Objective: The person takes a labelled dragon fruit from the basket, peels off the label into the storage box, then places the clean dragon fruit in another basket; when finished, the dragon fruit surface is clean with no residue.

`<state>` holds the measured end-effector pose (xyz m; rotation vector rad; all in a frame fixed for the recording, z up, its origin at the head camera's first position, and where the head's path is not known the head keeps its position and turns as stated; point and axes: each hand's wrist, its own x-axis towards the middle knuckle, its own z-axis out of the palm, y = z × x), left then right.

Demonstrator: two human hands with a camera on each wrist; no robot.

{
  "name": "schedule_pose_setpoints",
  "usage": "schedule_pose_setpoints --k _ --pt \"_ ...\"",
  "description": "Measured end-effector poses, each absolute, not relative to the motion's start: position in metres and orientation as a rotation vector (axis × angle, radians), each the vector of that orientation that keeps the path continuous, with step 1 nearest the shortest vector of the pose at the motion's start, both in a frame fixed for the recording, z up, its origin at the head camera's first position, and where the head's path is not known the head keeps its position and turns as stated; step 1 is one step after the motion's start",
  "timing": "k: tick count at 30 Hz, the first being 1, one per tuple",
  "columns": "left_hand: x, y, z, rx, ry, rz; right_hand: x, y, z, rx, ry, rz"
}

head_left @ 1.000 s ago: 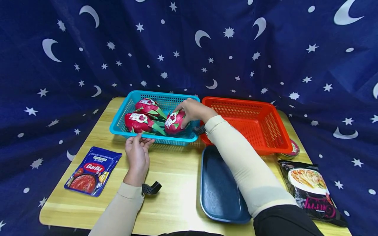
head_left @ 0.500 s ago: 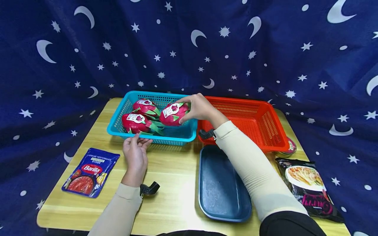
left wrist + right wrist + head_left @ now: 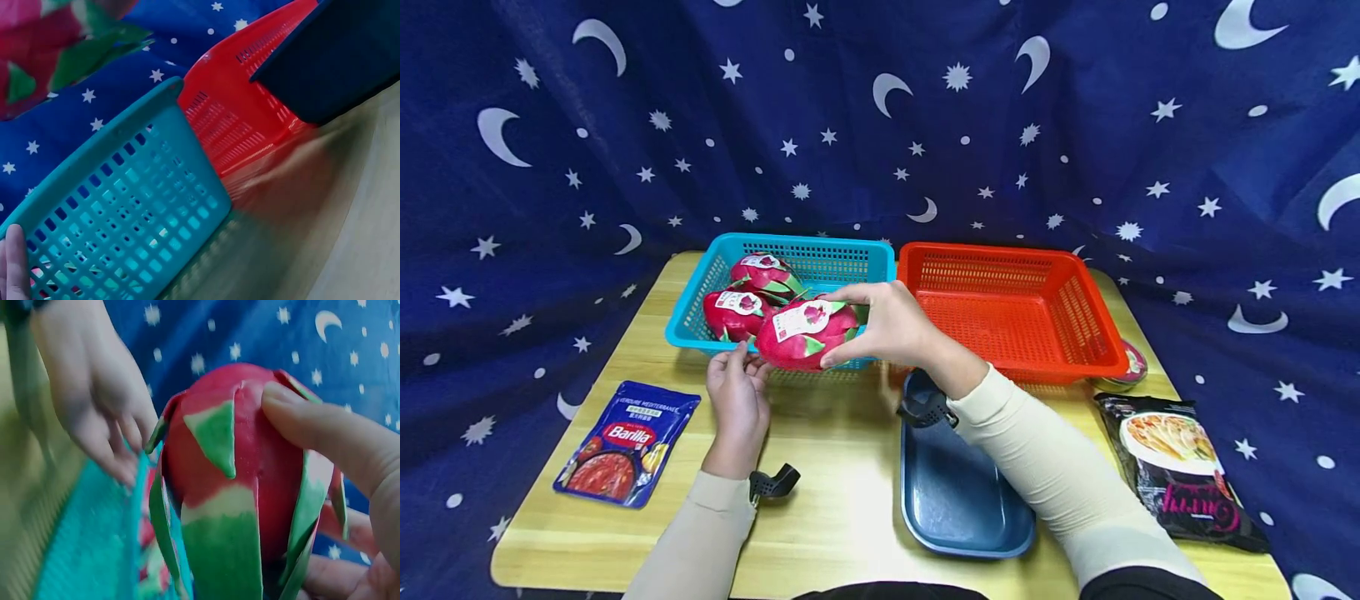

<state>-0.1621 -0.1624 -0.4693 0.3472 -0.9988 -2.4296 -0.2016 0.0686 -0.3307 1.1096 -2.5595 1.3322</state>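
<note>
A pink dragon fruit (image 3: 801, 333) with a white label and green scales is in my right hand (image 3: 891, 329), gripped between thumb and fingers. It hangs over the front rim of the turquoise basket (image 3: 842, 247). In the right wrist view, the thumb (image 3: 325, 428) presses on the skin of the dragon fruit (image 3: 244, 444). My left hand (image 3: 737, 400) holds the basket's front rim. One of its fingers (image 3: 16, 259) shows at the basket's edge in the left wrist view. Two more dragon fruits, one behind (image 3: 767, 273) and one in front (image 3: 733, 310), lie inside the basket's left half.
A red basket (image 3: 1000, 250) stands right of the turquoise one. Before it sits a dark blue tray (image 3: 962, 500), partly under my right forearm. A Barilla pouch (image 3: 628, 442) lies at left. At right are a black noodle packet (image 3: 1180, 467) and a round tin (image 3: 1131, 367).
My right hand has lifted the dragon fruit out of the turquoise basket and brought it toward me and left, near my left hand. The left hand stays at the rim.
</note>
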Motion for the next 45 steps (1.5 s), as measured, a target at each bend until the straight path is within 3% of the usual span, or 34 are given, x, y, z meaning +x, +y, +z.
schedule_pose_setpoints --k 9,17,34,45 --pt "-0.16 -0.167 -0.47 0.351 -1.073 -2.485 -0.157 0.076 -0.357 1.081 -2.71 1.465" --pt "-0.16 -0.175 -0.471 0.254 -1.018 -2.534 -0.141 0.078 -0.387 1.115 -2.86 1.214" --pt "-0.156 -0.181 -0.472 0.236 -1.02 -2.569 -0.15 0.051 -0.403 1.282 -2.888 0.833" --pt "-0.155 -0.179 -0.472 0.261 -1.058 -2.588 -0.156 0.057 -0.404 1.199 -3.102 0.863"
